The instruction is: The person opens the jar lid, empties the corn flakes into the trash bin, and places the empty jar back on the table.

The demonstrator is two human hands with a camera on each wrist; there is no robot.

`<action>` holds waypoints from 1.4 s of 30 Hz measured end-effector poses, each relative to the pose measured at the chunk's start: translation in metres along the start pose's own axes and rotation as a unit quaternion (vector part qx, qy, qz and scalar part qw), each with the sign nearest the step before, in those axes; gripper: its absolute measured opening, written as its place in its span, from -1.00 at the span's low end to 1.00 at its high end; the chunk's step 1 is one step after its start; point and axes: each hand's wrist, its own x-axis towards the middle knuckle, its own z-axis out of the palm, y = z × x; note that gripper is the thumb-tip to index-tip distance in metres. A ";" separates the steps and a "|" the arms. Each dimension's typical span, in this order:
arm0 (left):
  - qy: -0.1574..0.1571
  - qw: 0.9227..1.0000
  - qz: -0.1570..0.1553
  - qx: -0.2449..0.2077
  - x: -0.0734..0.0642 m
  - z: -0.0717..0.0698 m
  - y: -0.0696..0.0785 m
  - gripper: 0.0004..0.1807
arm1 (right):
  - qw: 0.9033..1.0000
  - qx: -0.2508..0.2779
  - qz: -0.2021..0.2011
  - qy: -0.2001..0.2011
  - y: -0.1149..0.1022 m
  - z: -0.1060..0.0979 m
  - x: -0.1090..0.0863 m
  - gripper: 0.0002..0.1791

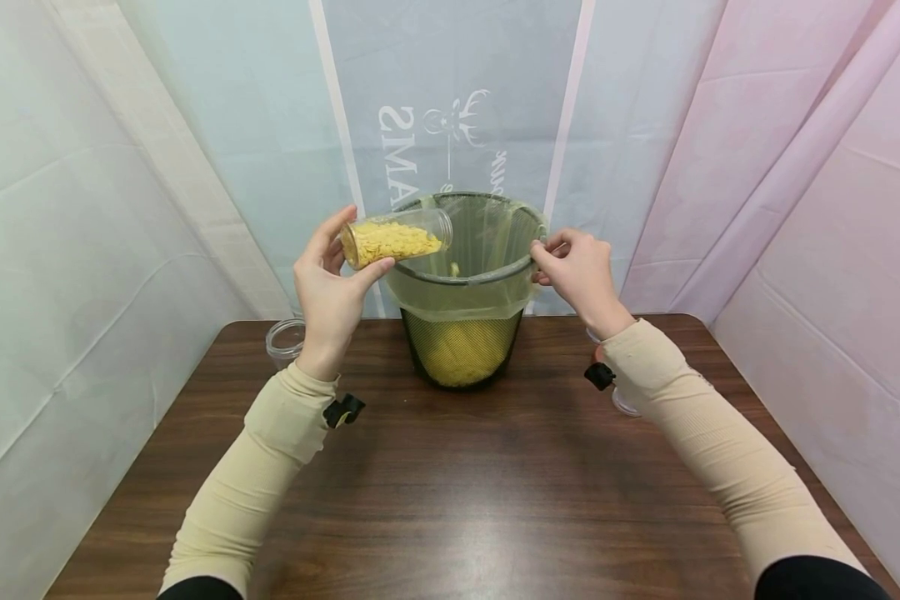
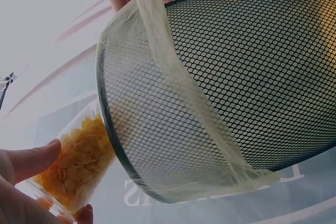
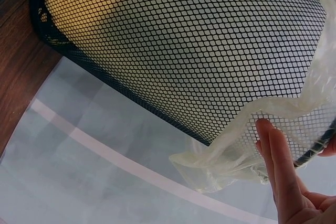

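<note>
My left hand [image 1: 332,296] grips a clear plastic jar [image 1: 423,220] between thumb and fingers. It lies nearly sideways, its lidless mouth over the left rim of a black mesh wastebasket [image 1: 461,354]. Yellow flakes [image 1: 393,242], like cornflakes, fill the jar's lower side; in the left wrist view the flakes [image 2: 81,166] reach toward the mouth. A pale translucent bin bag [image 1: 457,302] lines the basket and folds over its rim. On the right side, my right hand [image 1: 579,271] pinches the bagged rim, fingers outside. Yellow shows through the mesh at the basket's bottom.
The basket stands on a dark wood table [image 1: 457,483] near its back edge. An open clear jar [image 1: 285,337] stands at the left. Behind my right wrist, a clear round item [image 1: 625,405] is partly hidden. Fabric curtains [image 1: 262,125] surround the table's back and sides.
</note>
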 end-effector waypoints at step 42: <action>0.032 0.998 0.012 0.045 -0.001 0.003 0.014 -0.28 | 1.000 0.003 0.010 -0.007 -0.001 -0.002 0.000 -0.61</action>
